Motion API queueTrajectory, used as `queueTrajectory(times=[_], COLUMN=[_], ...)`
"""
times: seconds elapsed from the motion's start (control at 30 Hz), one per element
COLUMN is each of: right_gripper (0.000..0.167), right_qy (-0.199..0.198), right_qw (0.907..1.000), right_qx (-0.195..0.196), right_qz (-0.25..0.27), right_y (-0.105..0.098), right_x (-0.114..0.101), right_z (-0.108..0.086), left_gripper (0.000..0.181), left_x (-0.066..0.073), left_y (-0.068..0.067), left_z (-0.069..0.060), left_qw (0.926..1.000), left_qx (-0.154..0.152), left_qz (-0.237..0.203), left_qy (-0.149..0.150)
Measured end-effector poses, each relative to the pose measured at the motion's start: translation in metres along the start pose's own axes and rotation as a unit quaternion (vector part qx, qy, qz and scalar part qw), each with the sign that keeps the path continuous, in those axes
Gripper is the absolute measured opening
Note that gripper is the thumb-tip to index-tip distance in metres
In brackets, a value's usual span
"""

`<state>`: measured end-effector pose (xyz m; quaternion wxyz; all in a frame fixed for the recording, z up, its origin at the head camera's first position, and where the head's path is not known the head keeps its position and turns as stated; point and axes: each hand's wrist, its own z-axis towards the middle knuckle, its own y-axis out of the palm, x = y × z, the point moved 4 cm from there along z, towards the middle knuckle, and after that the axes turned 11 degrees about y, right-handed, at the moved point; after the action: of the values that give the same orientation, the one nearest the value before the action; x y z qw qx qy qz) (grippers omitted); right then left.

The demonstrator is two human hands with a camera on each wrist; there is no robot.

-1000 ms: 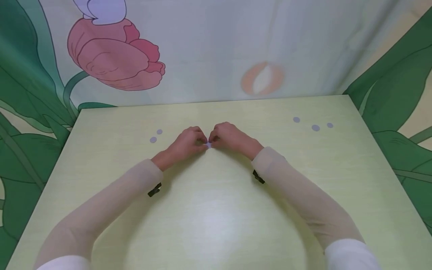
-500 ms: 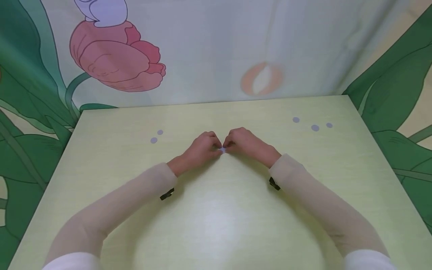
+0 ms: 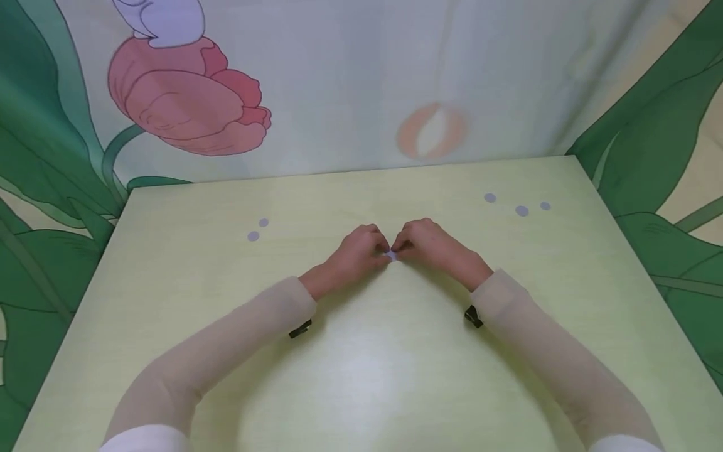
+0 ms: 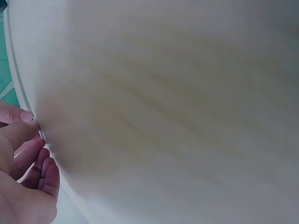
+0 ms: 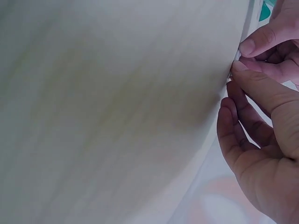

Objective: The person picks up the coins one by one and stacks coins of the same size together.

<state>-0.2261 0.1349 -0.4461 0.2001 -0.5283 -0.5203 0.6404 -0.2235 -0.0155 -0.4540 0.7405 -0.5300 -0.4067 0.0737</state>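
Because the pale purple disc (image 3: pixel 392 256) looks small and thin, it would probably weigh next to nothing and need only a light pinch. Whether it is stiff or floppy I cannot tell, though something this thin may well crease or tear if its 2 sides were tugged apart. Its flat face could be slippery, so opposite edges seem the best places to take hold. It sits between the left hand (image 3: pixel 360 250) and the right hand (image 3: pixel 433 246), over the far half of the tabletop (image 3: pixel 350 376); both hands are narrowed, thumb against fingers, pinching it from either side. Whether it touches the tabletop is unclear.

From the head view, 5 more discs (image 3: pixel 522 211) show, 2 lying to the left and 3 to the right. Neither wrist view shows those, but both give the fingertips close up, with the held disc only a thin sliver.
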Motion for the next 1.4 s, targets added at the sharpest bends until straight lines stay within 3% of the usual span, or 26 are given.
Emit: queueTrajectory(times=[0.53,0.73,1.13,1.4], right_gripper=[0.014,0.013,0.009,0.011], right_qy=[0.012,0.022,0.009,-0.006], right_qw=[0.9999,0.9994,0.9996,0.9994], right_qx=[-0.004,-0.02,-0.028,-0.034], right_qz=[0.004,0.019,0.001,0.005], right_y=[-0.008,-0.005,-0.005,-0.013], right_x=[0.01,0.014,-0.003,0.002], right_z=[-0.019,-0.017,-0.012,-0.013], left_gripper=[0.019,0.021,0.02,0.021], left_x=[0.017,0.014,0.01,0.01], left_y=[0.01,0.013,0.003,0.003], left_z=[0.008,0.008,0.001,0.002], left_qw=[0.9998,0.9996,0.9993,0.9996], left_qx=[-0.013,-0.021,-0.02,-0.02], left_qz=[0.0,-0.012,-0.021,-0.021], left_qy=[0.015,0.015,0.022,0.006])
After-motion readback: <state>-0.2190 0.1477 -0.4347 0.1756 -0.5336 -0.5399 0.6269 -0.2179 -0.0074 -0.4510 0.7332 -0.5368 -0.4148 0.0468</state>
